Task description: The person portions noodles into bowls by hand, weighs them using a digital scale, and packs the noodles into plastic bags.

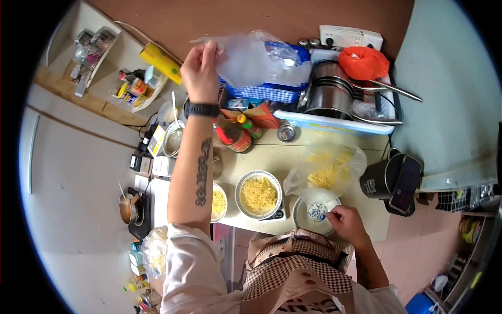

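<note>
My left hand (201, 69) is raised at the back of the table, its fingers closed on a translucent plastic bag (241, 64). The bag hangs to the right, over a blue basket (261, 91). My right hand (346, 225) is low at the table's front edge, fingers pinched beside a bowl with a blue pattern (299, 219). What they grip is too small to make out. A clear bag of yellow noodles (334, 170) lies just behind that bowl and partly covers it. To the left, a patterned bowl of noodles (259, 194) rests on a dark kitchen scale (278, 215).
Another bowl of noodles (218, 203) is partly hidden by my left forearm. Behind stand a red-labelled bottle (238, 140), a can (286, 133) and a tray (334, 123) with metal pots (328, 94). A black bin-like container (380, 177) with a phone (405, 183) is at right.
</note>
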A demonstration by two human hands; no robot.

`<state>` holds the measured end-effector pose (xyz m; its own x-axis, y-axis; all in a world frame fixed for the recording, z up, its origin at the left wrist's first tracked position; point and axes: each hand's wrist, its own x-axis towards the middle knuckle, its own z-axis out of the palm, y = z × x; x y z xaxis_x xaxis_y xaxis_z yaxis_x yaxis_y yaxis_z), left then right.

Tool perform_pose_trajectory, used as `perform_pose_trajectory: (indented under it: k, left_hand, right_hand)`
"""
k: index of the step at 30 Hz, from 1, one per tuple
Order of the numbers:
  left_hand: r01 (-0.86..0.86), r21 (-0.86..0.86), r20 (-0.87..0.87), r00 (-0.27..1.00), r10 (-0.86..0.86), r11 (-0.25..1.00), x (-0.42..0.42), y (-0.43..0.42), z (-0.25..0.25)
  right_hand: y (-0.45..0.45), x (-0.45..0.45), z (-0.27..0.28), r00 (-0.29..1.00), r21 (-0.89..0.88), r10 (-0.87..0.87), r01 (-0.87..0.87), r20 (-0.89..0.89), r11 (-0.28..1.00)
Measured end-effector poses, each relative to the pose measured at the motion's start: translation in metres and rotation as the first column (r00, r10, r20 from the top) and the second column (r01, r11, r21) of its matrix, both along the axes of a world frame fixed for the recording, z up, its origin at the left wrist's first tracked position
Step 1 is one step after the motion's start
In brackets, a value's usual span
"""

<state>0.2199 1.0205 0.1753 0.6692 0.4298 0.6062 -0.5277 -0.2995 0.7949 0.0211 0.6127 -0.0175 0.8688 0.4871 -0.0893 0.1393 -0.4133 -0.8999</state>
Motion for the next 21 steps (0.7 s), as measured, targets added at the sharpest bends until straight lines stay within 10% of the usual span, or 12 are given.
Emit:
perform_pose_trajectory:
  k: [12, 16, 18, 21]
  left_hand:
    - [0.252, -0.356, -0.281, 0.890, -0.360, 0.900, -0.224, -0.027, -0.021]
    - [0.351, -0.341, -0.292, 0.842, -0.453, 0.872, -0.258, -0.006, -0.030]
    - [0.340, -0.508, -0.279, 0.805, -0.524, 0.792, -0.265, 0.015, -0.037]
    - [0.228, -0.646, -0.225, 0.855, -0.467, 0.728, -0.278, 0.054, -0.069]
  right_hand:
    - [0.141, 0.043, 0.093, 0.839, 0.414, -0.092, -0.167, 0.536, 0.895]
    - [0.199, 0.061, 0.058, 0.934, 0.680, 0.358, -0.260, -0.004, 0.686]
    - [0.211, 0.061, 0.042, 0.475, 0.825, 0.804, -0.242, -0.357, 0.510]
    - [0.221, 0.032, 0.043, 0.526, 0.753, 0.681, -0.110, -0.510, 0.649]
